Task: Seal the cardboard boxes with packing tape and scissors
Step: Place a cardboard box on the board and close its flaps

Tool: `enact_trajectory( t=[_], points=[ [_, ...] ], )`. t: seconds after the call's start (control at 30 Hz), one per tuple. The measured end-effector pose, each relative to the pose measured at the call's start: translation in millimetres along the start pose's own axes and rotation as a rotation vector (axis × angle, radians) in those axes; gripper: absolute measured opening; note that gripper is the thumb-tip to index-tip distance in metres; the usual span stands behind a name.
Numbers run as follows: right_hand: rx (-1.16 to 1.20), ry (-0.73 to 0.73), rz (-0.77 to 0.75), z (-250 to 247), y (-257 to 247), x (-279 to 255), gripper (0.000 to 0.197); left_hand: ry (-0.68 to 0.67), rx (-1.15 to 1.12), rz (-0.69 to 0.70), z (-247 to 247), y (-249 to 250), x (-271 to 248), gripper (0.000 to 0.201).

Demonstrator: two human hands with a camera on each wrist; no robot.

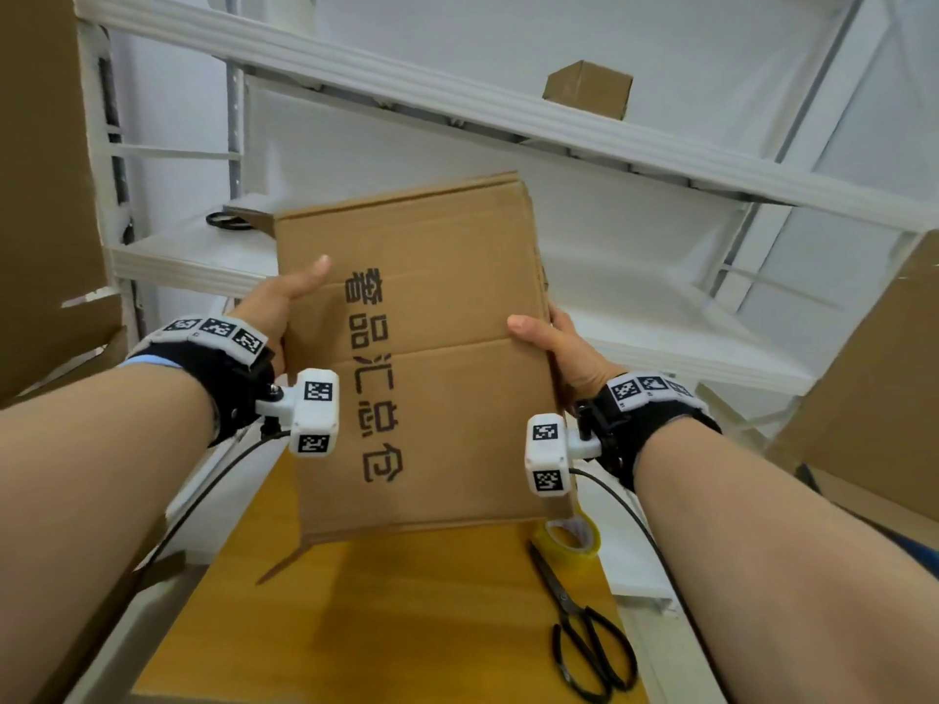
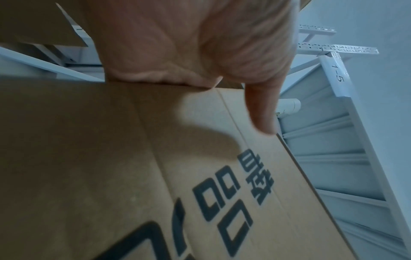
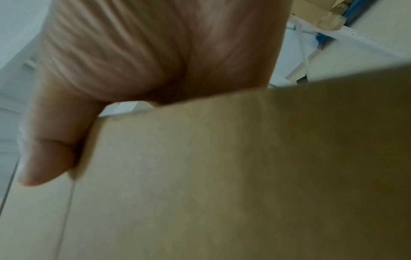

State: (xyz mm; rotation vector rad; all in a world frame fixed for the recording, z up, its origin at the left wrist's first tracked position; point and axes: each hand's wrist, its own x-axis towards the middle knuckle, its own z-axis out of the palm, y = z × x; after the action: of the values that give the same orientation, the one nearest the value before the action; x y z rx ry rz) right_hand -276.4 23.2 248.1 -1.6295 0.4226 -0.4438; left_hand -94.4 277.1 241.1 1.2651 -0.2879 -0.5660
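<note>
On the left, the flattened cardboard box (image 1: pixel 416 358) is gripped along its left edge by the left hand (image 1: pixel 277 302), thumb laid across the printed face, the other fingers hidden behind the board; in the left wrist view the thumb (image 2: pixel 262 109) is seen pressed flat on the cardboard. The box is held upright above the wooden table (image 1: pixel 355 627), in front of the white shelving (image 1: pixel 508 114). Its right edge is clamped by the right hand (image 1: pixel 564 348), thumb in front, fingers out of sight behind. Further right, down on the table, a roll of packing tape (image 1: pixel 571 541) is seen, with black scissors (image 1: pixel 584 632) lying just beside it
</note>
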Motion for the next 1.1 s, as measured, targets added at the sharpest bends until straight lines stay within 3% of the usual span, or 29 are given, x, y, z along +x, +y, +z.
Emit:
enact_trajectory(
  t=[0.03, 0.1, 0.17, 0.33, 0.4, 0.5, 0.6, 0.7, 0.83, 1.0, 1.1],
  points=[
    [0.014, 0.001, 0.022, -2, 1, -5, 0.109, 0.002, 0.014, 0.004, 4, 2, 0, 0.061],
    [-0.035, -0.013, 0.073, -8, 5, -12, 0.089, -0.006, 0.018, -0.017, 11, 2, -2, 0.048],
    [-0.101, -0.046, 0.138, -14, 13, -17, 0.075, -0.019, 0.028, -0.022, 15, 3, -1, 0.045],
    [-0.062, 0.014, 0.309, -24, 43, -10, 0.112, -0.054, 0.149, 0.084, 29, 15, -6, 0.042],
    [-0.047, 0.031, 0.301, -20, 48, -13, 0.113, -0.041, 0.204, 0.137, 37, 22, -10, 0.034],
    [0.087, 0.018, 0.261, -13, 49, -22, 0.109, -0.056, 0.281, 0.16, 44, 32, -12, 0.052],
    [0.279, 0.014, 0.263, -10, 55, -25, 0.125, -0.101, 0.367, 0.172, 47, 40, -16, 0.063],
    [0.474, -0.001, 0.303, -9, 61, -25, 0.141, -0.137, 0.468, 0.215, 50, 45, -23, 0.062],
    [0.6, 0.02, 0.331, -10, 67, -24, 0.121, -0.181, 0.532, 0.23, 57, 43, -30, 0.06],
    [0.71, 0.069, 0.375, -23, 79, -29, 0.135, -0.222, 0.604, 0.243, 60, 41, -32, 0.059],
    [0.716, 0.155, 0.356, -29, 84, -37, 0.113, -0.258, 0.677, 0.245, 60, 38, -31, 0.061]
  ],
)
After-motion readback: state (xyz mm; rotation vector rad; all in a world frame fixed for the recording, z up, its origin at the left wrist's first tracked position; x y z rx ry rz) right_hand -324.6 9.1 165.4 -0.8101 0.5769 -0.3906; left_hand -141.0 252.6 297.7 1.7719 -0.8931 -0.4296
